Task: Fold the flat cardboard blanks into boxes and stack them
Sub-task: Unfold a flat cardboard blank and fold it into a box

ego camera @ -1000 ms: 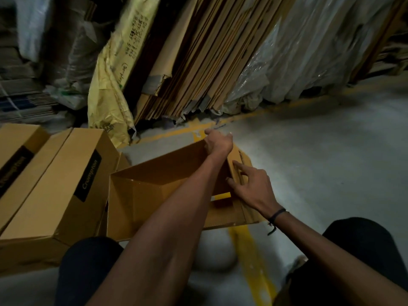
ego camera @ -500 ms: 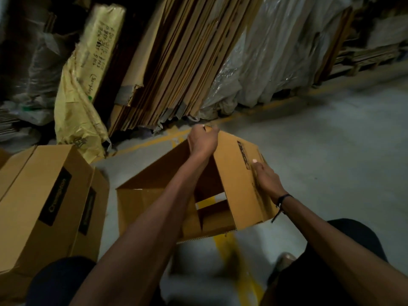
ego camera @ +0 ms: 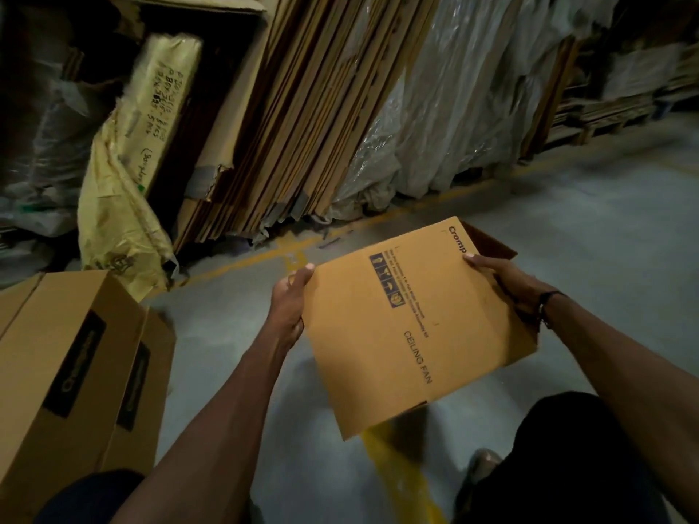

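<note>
Both hands gripping box (ego camera: pixel 412 327): left hand (ego camera: pixel 289 310) at 9 o'clock edge, right hand (ego camera: pixel 507 281) at 2. Best kept level, then stacked on boxes (ego camera: pixel 72 364) at 8 o'clock.

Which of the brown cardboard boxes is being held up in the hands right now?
The brown cardboard box printed CEILING FAN, gripped at its edges by the left hand and right hand. The other folded boxes sit untouched at left.

The held box (ego camera: pixel 412 327) reads "CEILING FAN" and "Cromp", cut off; yellow sack's (ego camera: pixel 125 191) handwriting seems illegible.
</note>
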Demonstrator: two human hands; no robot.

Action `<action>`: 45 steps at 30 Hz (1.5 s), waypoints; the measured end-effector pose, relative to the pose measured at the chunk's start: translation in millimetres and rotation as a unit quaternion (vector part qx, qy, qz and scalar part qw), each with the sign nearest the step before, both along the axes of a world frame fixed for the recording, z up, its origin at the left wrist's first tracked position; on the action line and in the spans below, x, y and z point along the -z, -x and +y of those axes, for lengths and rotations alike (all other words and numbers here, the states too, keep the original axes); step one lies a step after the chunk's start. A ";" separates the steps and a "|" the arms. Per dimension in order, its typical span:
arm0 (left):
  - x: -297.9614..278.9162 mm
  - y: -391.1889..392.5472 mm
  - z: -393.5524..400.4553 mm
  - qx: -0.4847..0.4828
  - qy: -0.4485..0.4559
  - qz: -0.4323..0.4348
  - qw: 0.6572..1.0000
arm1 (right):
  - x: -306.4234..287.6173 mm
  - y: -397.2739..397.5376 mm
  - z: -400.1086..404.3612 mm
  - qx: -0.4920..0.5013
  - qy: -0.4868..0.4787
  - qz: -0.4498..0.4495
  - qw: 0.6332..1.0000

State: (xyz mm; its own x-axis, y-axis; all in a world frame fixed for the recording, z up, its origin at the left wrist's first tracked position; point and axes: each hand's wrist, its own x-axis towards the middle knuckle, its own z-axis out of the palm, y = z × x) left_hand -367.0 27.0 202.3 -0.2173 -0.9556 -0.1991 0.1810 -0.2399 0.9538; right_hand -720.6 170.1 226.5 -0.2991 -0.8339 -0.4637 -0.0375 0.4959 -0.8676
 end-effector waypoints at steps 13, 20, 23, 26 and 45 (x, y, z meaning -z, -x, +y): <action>32.1 -51.7 -14.8 -0.039 0.004 -0.137 0.990 | 19.8 -36.2 -3.8 -0.042 0.057 -0.121 0.990; 10.9 -39.2 -19.5 -0.165 0.152 -0.454 0.863 | 16.5 -60.2 -4.1 -0.036 0.085 -0.138 0.986; -21.8 -13.6 -11.1 -0.096 0.304 -0.471 0.823 | 9.0 -78.8 -7.6 -0.033 0.113 -0.133 0.984; -52.3 22.7 3.0 0.086 0.376 -0.430 0.817 | 0.2 -106.8 -13.4 -0.028 0.102 -0.092 0.990; -155.0 20.9 15.9 0.257 0.610 -0.560 0.498 | -26.8 -264.1 -4.4 0.055 0.047 0.111 0.991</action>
State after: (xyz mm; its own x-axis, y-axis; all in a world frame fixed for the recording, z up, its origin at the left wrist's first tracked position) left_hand -387.9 43.0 357.3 -0.9013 -0.3893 0.1899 -0.4147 0.9021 -0.1192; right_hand -456.5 165.7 253.3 -0.4755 -0.8272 -0.2993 -0.1824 0.4256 -0.8863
